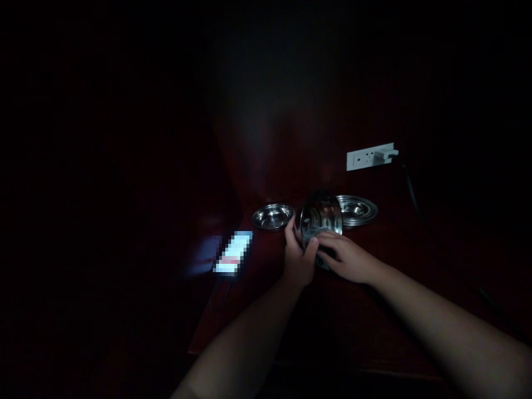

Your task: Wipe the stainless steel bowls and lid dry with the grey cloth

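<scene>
A shiny metal bowl (330,213) is held tilted above the dark red table, its mouth turned partly toward me. My left hand (300,257) is closed on its left side, with the thumb at the near rim. At the near rim, the curled fingers of my right hand (347,256) press on a greyish, cloth-like piece (322,262), part of which shows below the fingers. In the dim light I cannot make out its exact kind. Left of the bowl stands a shallow metal dish (273,216). Behind it on the right, several stacked metal plates (361,211) are partly hidden.
A lit phone (235,254) with a cable lies near the left edge of the table (266,299). A white wall socket (369,157) holds a plug, and a dark cord hangs to its right. Surroundings are nearly black.
</scene>
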Motion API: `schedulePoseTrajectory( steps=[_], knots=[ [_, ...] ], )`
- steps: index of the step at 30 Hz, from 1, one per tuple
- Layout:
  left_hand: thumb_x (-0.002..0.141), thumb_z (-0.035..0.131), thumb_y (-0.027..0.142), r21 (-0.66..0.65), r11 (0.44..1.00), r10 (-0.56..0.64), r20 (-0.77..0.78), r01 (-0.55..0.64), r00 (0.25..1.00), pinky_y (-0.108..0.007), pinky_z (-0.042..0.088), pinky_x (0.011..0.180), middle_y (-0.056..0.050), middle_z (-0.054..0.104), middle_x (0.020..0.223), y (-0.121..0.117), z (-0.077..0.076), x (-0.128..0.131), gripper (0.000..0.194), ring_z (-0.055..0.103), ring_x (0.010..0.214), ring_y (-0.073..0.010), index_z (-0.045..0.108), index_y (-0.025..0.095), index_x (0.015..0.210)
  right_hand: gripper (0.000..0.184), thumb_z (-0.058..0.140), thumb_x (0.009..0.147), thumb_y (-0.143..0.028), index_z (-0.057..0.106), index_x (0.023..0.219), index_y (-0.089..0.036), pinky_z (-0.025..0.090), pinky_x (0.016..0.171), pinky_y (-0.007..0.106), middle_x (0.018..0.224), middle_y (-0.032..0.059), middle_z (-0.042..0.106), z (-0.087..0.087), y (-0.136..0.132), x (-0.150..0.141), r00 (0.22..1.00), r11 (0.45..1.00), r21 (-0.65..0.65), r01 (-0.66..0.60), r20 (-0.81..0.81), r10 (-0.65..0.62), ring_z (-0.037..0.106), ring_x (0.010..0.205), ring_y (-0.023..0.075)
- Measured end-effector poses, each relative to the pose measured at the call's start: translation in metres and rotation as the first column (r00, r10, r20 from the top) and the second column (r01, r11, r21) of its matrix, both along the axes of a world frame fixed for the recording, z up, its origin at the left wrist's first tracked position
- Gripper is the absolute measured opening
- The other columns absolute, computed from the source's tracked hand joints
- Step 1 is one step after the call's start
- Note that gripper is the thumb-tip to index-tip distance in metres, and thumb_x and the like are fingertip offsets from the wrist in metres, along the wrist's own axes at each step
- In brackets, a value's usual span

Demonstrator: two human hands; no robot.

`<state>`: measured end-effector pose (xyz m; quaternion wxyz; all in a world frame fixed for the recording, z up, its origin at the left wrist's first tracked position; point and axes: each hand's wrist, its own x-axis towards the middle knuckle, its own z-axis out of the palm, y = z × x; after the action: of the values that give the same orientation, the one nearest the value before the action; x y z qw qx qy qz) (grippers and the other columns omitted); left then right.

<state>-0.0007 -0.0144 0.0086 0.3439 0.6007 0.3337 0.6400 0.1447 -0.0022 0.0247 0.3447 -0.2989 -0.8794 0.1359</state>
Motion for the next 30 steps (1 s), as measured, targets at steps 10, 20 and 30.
schedulePoseTrajectory(
  steps=[10,20,30],
  knots=[
    [0.085,0.054,0.031,-0.101,0.994,0.053,0.05,-0.048,0.997,-0.036,0.04,0.099,-0.01,0.055,0.127,-0.004,0.002,0.002,0.063,0.056,0.111,-0.0206,0.026,0.021,0.141,0.029,0.046,0.084,-0.014,0.062,0.107,-0.021,0.048,0.089,0.04,0.096,0.0074,0.065,0.004,-0.012,-0.008,0.998,0.999,-0.002,-0.032,-0.062,0.032,0.059,0.095,0.0203],
    [0.082,0.048,0.022,-0.12,0.992,0.064,0.163,-0.044,0.985,-0.04,0.041,0.098,-0.009,0.053,0.13,0.002,-0.009,-0.002,0.06,0.055,0.113,-0.0226,0.027,0.023,0.139,0.036,0.049,0.082,-0.013,0.056,0.116,-0.022,0.047,0.097,0.04,0.117,0.0089,0.06,-0.002,-0.013,-0.011,0.992,0.994,-0.067,-0.088,-0.098,0.081,0.056,0.111,0.0209],
    [0.073,0.046,0.016,-0.155,0.979,0.162,0.184,-0.134,0.97,-0.039,0.044,0.093,-0.009,0.056,0.124,0.007,-0.011,-0.003,0.059,0.057,0.106,-0.0218,0.036,0.019,0.131,0.03,0.049,0.084,-0.018,0.055,0.113,-0.021,0.049,0.089,0.039,0.11,0.0091,0.06,-0.007,-0.01,-0.011,1.0,0.998,-0.061,-0.003,0.003,0.003,0.057,0.101,0.0207]
  ],
)
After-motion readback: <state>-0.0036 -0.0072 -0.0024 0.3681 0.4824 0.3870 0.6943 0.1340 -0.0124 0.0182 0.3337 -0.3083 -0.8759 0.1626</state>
